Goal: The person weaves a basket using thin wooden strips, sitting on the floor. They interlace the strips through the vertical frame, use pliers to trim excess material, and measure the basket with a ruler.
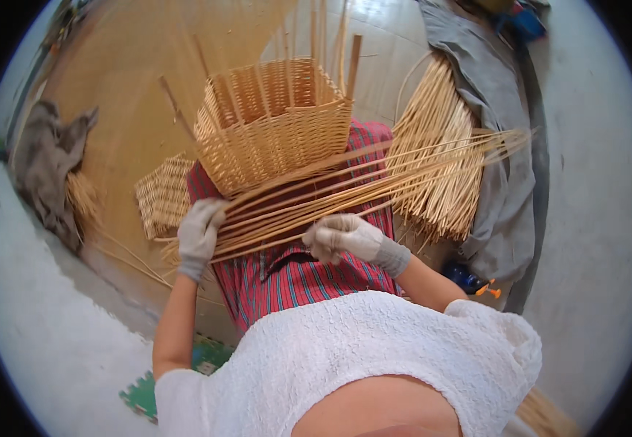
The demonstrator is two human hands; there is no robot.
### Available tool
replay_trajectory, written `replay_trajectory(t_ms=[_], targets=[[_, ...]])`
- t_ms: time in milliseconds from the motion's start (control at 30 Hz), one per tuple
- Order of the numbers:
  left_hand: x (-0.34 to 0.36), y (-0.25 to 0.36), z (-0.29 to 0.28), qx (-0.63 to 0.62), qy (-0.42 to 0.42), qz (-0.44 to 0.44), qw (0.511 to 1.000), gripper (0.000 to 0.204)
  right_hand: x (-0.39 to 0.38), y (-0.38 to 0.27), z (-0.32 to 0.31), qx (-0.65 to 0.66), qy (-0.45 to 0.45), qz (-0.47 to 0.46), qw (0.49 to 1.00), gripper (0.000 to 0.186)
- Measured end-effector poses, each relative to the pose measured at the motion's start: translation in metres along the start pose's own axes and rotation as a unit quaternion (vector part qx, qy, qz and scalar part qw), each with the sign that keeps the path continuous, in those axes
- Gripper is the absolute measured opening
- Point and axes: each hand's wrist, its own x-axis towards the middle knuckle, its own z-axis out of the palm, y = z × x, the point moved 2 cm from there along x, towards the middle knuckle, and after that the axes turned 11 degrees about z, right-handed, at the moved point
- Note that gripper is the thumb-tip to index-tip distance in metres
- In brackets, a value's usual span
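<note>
Because the long strands (352, 198) cross the lap (308, 288) nearside of the basket (279, 142), they may tangle if the left hand (199, 229), pinching some, slackens; the right hand (348, 237) has an indeterminable grip.

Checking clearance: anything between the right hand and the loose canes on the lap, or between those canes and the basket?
Nothing visible blocks either. The right hand is at the near side of the canes; their far side runs along the basket.
</note>
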Motion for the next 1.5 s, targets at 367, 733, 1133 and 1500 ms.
replay_trajectory(t_ms=[367, 733, 1133, 1500], targets=[[0.118, 0.067, 0.064, -0.271, 0.066, 0.047, 0.959, 0.040, 0.010, -0.124, -0.066, -0.032, 0.260, -0.386, 0.885, 0.018], [0.148, 0.035, 0.070, -0.011, 0.185, -0.125, 0.975, 0.053, 0.010, -0.113, -0.141, 0.213, 0.312, -0.540, 0.752, 0.012], [0.171, 0.045, 0.058, -0.096, 0.204, -0.119, 0.967, 0.041, 0.055, -0.087, -0.171, 0.299, 0.305, -0.412, 0.805, 0.011], [0.211, 0.045, 0.096, -0.260, 0.057, -0.197, 0.943, 0.039, 0.058, -0.222, -0.091, -0.253, 0.443, -0.495, 0.704, 0.016]])
